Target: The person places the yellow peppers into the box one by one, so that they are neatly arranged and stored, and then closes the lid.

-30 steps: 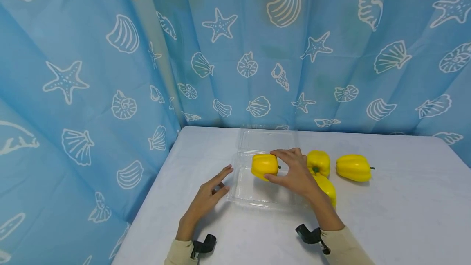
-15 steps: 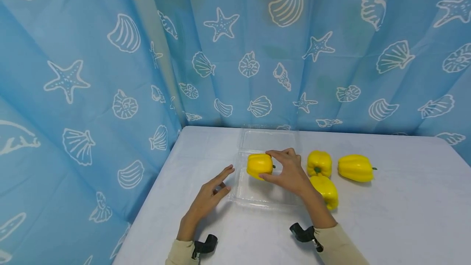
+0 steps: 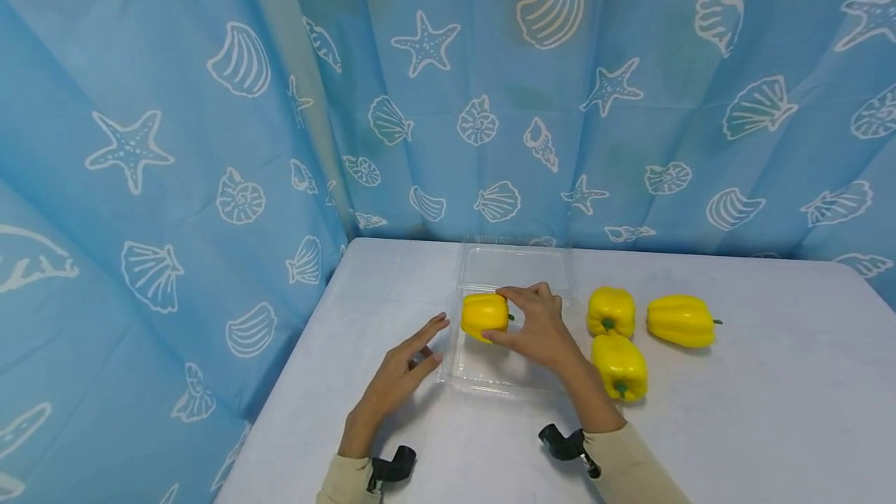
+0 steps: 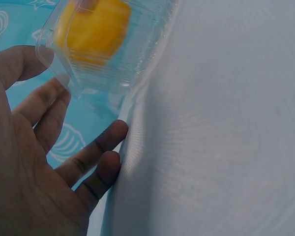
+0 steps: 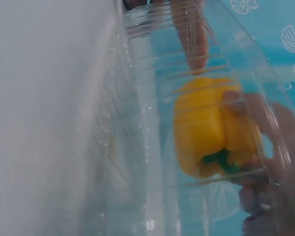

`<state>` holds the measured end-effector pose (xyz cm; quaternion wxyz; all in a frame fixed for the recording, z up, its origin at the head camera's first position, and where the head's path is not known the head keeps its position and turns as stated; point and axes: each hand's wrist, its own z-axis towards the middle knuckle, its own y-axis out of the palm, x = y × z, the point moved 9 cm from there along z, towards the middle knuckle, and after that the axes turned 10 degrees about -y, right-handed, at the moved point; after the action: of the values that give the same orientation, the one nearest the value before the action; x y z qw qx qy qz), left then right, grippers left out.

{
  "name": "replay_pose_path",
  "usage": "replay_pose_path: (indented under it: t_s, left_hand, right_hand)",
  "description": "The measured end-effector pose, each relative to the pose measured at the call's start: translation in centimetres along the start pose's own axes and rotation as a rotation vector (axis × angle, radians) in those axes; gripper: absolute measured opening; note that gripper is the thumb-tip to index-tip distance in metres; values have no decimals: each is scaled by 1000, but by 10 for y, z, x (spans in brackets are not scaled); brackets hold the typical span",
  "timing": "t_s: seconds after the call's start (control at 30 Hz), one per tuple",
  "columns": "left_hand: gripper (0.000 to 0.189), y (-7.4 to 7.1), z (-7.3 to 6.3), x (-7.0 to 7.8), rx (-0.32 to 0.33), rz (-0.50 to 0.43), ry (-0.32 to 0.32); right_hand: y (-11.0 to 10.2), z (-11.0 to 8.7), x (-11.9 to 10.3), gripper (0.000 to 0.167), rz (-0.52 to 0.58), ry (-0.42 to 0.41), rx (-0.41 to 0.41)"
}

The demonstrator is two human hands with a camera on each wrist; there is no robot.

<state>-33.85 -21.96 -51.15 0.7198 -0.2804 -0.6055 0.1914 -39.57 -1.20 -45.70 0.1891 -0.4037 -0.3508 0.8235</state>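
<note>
My right hand (image 3: 535, 327) grips a yellow bell pepper (image 3: 484, 316) between thumb and fingers, over the left part of an open clear plastic clamshell box (image 3: 490, 379). The stem points right. Through the box's clear wall, the right wrist view shows this bell pepper (image 5: 201, 128) and the hand's fingers. Whether the pepper touches the box floor, I cannot tell. At the box's left side, my left hand (image 3: 393, 376) touches the wall with its thumb and forefinger tips, fingers spread and fairly straight. In the left wrist view, the other fingers (image 4: 101, 147) reach down near the white cloth.
Right of the box lie three more yellow bell peppers: one at the back (image 3: 611, 311), one in front of it (image 3: 620, 368), and one farther right (image 3: 680, 320). The box's raised lid (image 3: 514, 267) extends toward the blue shell-print curtain (image 3: 476, 138). A white cloth covers the table (image 3: 770, 395).
My right hand has shifted left with the bell pepper, toward the box's left side. This uncovers the front loose pepper more. My left hand stays at the box edge.
</note>
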Motion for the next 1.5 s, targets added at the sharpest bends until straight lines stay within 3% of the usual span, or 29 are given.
replay_pose_path:
  t_s: [0.53,0.73,1.03,1.5]
  left_hand:
    - [52,2,1,-5,-22,-1,-47]
    - [53,2,0,-3,-10,5,-25]
    - [53,4,-2,1,-16,-5,-17]
    - [53,0,-2,3,7,2,12]
  right_hand:
    - [14,1,4,72,-69,-5,-20]
    - [17,0,2,72,-113,-24,-43]
    - [19,-5,6,77,-81,4,-103]
    - [-21,-15,-6,56,-39,-42,103]
